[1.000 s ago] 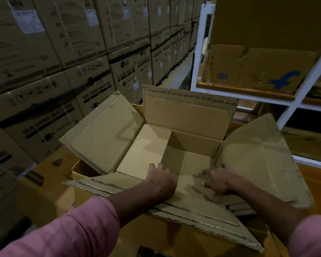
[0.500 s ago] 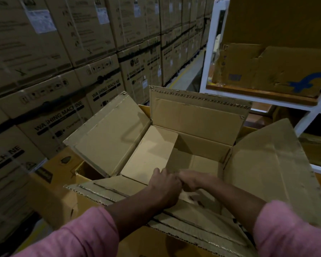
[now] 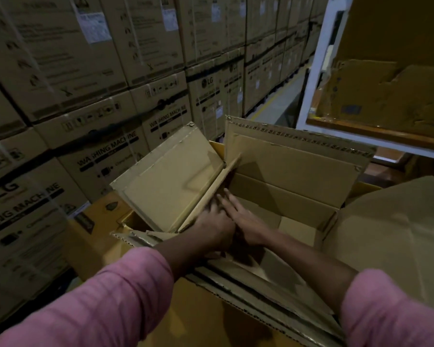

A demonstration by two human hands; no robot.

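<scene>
Stacked cartons [image 3: 105, 156] read "LG WASHING MACHINE". The open box [image 3: 286, 194] faces up. Left grip [image 3: 214, 227] and right grip [image 3: 246, 221], released and straight-fingered, touch its raised inner flap [image 3: 209, 190].

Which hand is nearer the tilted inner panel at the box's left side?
Left. The left hand is against the tilted inner panel, fingers blurred; the right hand lies just right of it, fingers straight over the box floor.

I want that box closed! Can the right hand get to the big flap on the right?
Probably yes. The right hand is down inside the box, and the flap lies open just to its right, with nothing between them.
</scene>
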